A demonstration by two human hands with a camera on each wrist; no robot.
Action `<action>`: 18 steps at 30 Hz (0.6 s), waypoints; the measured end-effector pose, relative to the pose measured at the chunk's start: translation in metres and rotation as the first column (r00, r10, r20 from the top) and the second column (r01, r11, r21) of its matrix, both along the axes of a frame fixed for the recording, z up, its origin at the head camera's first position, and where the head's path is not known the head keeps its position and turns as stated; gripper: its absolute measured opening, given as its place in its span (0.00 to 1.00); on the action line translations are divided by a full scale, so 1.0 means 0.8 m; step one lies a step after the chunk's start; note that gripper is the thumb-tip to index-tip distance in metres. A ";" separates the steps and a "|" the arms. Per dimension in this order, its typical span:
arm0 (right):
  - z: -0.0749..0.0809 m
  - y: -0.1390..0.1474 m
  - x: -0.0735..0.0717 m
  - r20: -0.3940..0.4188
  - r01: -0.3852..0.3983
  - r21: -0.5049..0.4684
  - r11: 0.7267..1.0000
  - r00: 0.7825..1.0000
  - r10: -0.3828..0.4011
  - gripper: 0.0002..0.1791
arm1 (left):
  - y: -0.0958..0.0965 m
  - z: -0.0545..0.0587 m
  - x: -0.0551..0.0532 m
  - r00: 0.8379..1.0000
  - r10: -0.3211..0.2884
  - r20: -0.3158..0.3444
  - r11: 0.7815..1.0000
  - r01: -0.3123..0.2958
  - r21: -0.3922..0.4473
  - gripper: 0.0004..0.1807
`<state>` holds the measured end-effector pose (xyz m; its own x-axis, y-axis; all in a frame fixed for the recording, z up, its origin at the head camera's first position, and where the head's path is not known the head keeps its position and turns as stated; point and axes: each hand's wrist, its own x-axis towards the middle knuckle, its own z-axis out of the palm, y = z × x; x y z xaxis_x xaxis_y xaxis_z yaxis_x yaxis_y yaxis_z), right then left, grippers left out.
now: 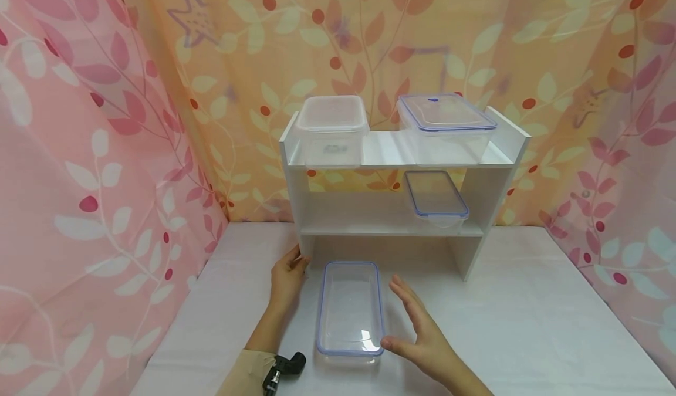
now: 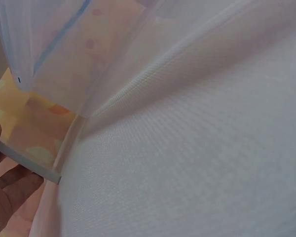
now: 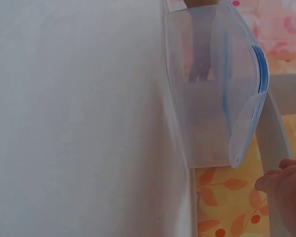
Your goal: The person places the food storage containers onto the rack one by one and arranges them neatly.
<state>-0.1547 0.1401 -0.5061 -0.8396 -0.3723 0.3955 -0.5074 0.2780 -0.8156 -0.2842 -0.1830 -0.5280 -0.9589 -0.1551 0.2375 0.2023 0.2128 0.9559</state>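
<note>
My left hand pinches the lower front edge of the white shelf at its left side. In the left wrist view the thumb and fingers lie on either side of that panel. A clear rectangular food container with a blue-rimmed lid sits on the table before the shelf. Right of it, my right hand is spread with nothing in it, the thumb tip close to the container's near right corner. The right wrist view shows the container from the side, lid on.
On the shelf's top tier stand a container with a whitish lid at left and a large blue-rimmed container at right. A smaller blue-rimmed container is on the middle tier, at right. Floral curtains surround the white-covered table.
</note>
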 end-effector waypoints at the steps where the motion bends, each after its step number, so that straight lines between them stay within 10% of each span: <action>1: -0.001 0.000 0.000 0.004 -0.004 0.000 1.000 1.000 0.004 0.55 | 0.000 0.000 0.000 1.000 -0.001 0.001 1.000 0.001 -0.001 0.26; 18: -0.015 -0.009 0.002 0.070 0.005 0.048 0.999 0.998 -0.008 0.58 | 0.000 0.000 0.001 1.000 0.006 0.008 1.000 -0.006 0.009 0.27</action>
<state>-0.1533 0.1331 -0.5178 -0.8672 -0.3837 0.3174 -0.4474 0.3204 -0.8350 -0.2837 -0.1829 -0.5276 -0.9599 -0.1628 0.2283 0.1935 0.2049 0.9595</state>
